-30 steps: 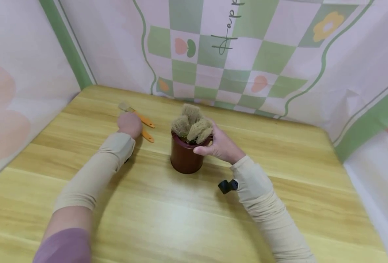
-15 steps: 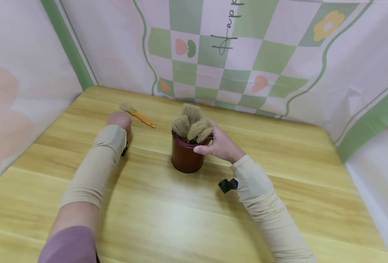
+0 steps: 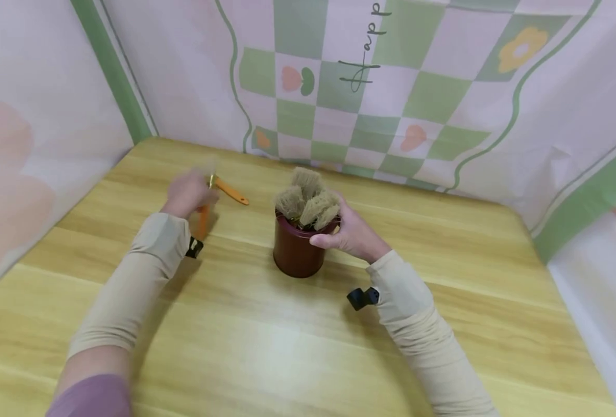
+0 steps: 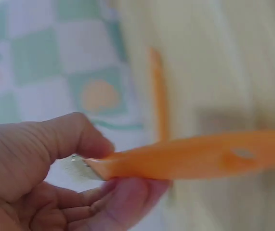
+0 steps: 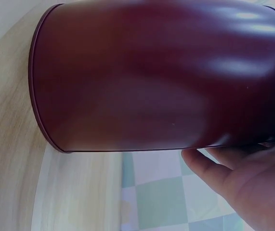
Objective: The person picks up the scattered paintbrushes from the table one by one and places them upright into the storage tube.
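In the head view my left hand (image 3: 190, 192) is at the left of the table, blurred, with an orange-handled paintbrush (image 3: 203, 222) hanging handle-down from it. The left wrist view shows thumb and fingers pinching this brush (image 4: 195, 156) beside its metal collar; the bristles are hidden there. Just beyond lies a second orange-handled brush (image 3: 232, 191) on the table. My right hand (image 3: 357, 231) grips the rim of a dark red pot (image 3: 298, 252), thumb in front, other fingers behind. Beige bristly tufts (image 3: 308, 200) stick up from the pot, which stands upright.
The wood-grain table (image 3: 266, 347) reaches back to a fabric wall (image 3: 334, 124) with green and white checks. More pale fabric (image 3: 42, 116) closes off the left and right sides. A black wrist camera (image 3: 362, 298) hangs under the right sleeve.
My left hand first drew left along the table with one brush, then turned and rose so its handle points down. The other brush stayed. My right hand keeps its grip on the pot.
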Available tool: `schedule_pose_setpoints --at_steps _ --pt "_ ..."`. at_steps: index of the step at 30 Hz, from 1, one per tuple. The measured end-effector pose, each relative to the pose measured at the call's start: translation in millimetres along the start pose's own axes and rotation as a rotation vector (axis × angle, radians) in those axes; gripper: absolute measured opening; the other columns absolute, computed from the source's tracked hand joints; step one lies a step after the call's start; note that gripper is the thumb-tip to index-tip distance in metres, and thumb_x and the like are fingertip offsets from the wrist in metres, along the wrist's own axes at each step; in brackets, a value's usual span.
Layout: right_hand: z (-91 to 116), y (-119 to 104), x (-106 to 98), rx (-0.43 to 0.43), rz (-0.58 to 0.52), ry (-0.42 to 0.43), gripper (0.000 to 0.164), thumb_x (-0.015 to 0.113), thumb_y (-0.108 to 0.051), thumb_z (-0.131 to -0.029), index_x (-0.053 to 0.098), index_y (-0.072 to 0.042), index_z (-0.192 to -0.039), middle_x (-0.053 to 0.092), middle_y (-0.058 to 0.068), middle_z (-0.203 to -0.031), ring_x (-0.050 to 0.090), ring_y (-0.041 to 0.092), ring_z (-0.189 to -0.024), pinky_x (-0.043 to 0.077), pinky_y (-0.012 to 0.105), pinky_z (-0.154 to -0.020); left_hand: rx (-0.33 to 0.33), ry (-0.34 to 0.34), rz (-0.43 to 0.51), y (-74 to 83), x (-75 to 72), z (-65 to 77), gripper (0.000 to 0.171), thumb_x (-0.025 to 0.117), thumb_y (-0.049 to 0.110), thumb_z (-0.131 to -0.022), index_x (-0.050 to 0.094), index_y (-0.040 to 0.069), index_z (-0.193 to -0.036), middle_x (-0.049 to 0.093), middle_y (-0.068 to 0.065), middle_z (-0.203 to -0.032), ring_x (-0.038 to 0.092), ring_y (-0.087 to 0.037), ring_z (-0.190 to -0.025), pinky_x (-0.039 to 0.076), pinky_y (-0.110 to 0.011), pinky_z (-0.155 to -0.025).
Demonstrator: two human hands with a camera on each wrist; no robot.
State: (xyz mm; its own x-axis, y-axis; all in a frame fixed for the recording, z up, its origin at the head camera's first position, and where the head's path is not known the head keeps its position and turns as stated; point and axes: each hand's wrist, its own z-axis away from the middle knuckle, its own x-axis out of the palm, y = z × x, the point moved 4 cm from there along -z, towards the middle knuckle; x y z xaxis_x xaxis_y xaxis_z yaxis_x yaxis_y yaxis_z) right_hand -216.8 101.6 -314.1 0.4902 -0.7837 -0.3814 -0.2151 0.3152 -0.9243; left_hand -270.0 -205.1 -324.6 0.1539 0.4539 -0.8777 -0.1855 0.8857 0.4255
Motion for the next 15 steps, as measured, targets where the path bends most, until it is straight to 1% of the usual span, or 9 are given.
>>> schedule_pose_setpoints --at_steps 1,3,5,7,9,11,13,15 --pt "0 0 0 -0.008 -0.008 0.001 0.123 0.084 -0.056 -0.058 0.016 -0.017 -0.153 0.026 0.012 -0.156 0.030 0.031 -0.143 0.021 0.050 -0.119 0.004 0.013 0.015 3.5 -2.1 2.1 0.021 0.059 0.022 -0.087 0.058 0.002 -0.079 0.060 -0.005 -0.065 0.055 -0.014 -0.053 0.043 -0.023 -0.048" --pt "0 -1 -1 -0.024 -0.017 0.003 0.124 0.084 -0.058 -0.057 0.017 -0.015 -0.152 0.028 0.013 -0.155 0.031 0.031 -0.142 0.022 0.050 -0.119 0.036 0.068 0.090 17.7 -11.0 10.1 0.022 0.062 0.022 -0.085 0.055 0.005 -0.074 0.060 -0.004 -0.066 0.054 -0.014 -0.054 0.042 -0.023 -0.048" --pt "0 -1 -2 -0.031 -0.021 -0.001 0.124 0.084 -0.058 -0.057 0.017 -0.015 -0.152 0.028 0.013 -0.155 0.032 0.031 -0.141 0.023 0.050 -0.118 0.062 0.098 0.105 30.7 -18.7 18.0 0.029 0.061 0.025 -0.085 0.050 0.010 -0.063 0.057 0.000 -0.057 0.047 -0.012 -0.049 0.037 -0.022 -0.045" --pt "0 -1 -2 -0.031 -0.011 -0.006 0.121 0.084 -0.055 -0.060 0.017 -0.014 -0.152 0.029 0.014 -0.155 0.033 0.031 -0.141 0.024 0.050 -0.118 0.093 0.118 0.139 41.7 -24.1 25.9 0.032 0.059 0.026 -0.084 0.046 0.013 -0.058 0.051 0.004 -0.049 0.041 -0.009 -0.045 0.034 -0.022 -0.045" --pt "0 -1 -3 -0.027 -0.004 -0.009 0.118 0.085 -0.049 -0.063 0.017 -0.016 -0.153 0.029 0.012 -0.155 0.033 0.030 -0.141 0.024 0.049 -0.118 0.136 0.133 0.154 51.2 -27.9 33.3 0.030 0.057 0.025 -0.082 0.047 0.013 -0.057 0.046 0.006 -0.047 0.037 -0.009 -0.046 0.031 -0.023 -0.047" --pt "0 0 -2 -0.024 0.008 -0.010 0.115 0.085 -0.046 -0.065 0.017 -0.017 -0.153 0.030 0.012 -0.155 0.033 0.030 -0.141 0.025 0.048 -0.118 0.172 0.149 0.165 59.2 -30.1 40.3 0.026 0.056 0.024 -0.081 0.051 0.013 -0.057 0.045 0.007 -0.048 0.037 -0.009 -0.047 0.032 -0.024 -0.049" --pt "0 0 -2 -0.019 0.011 -0.009 0.115 0.085 -0.048 -0.065 0.017 -0.018 -0.153 0.029 0.011 -0.156 0.033 0.029 -0.142 0.025 0.048 -0.118 0.196 0.161 0.181 65.3 -31.4 46.1 0.022 0.056 0.022 -0.080 0.056 0.012 -0.060 0.048 0.008 -0.049 0.040 -0.010 -0.050 0.034 -0.025 -0.051" --pt "0 1 -2 -0.017 0.009 -0.011 0.119 0.084 -0.052 -0.062 0.017 -0.017 -0.153 0.028 0.012 -0.156 0.032 0.030 -0.142 0.024 0.048 -0.118 0.221 0.170 0.184 70.3 -31.6 50.6 0.020 0.056 0.021 -0.079 0.059 0.012 -0.061 0.050 0.008 -0.050 0.042 -0.011 -0.051 0.035 -0.025 -0.052"
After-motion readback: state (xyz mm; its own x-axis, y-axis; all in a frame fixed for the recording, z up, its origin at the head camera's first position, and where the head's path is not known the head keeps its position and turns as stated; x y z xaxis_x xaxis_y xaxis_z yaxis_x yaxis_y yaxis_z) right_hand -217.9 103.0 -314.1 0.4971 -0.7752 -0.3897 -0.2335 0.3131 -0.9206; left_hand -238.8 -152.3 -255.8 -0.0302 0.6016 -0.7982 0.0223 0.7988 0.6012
